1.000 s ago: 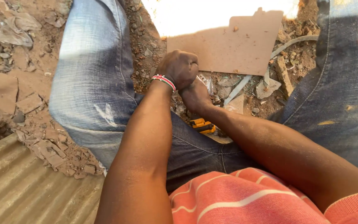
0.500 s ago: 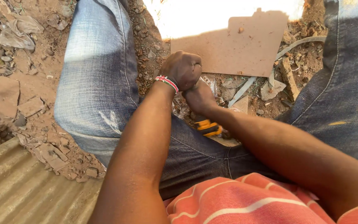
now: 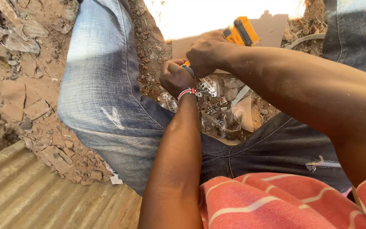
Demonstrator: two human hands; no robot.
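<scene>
Here you sit on the dirt, your right hand clamped on the orange-and-black power tool, your left hand pinching closed at its tip — apparently fitting a bit. Next, steady the tool over the clear plastic bag of metal fittings between your knees.

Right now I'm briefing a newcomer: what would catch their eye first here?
The orange tool at top centre, gripped by the right hand over a sunlit board. Just below, the left hand, with a beaded wristband, pinches something small. Clear plastic bags of metal parts lie on the dirt between the knees.
</scene>
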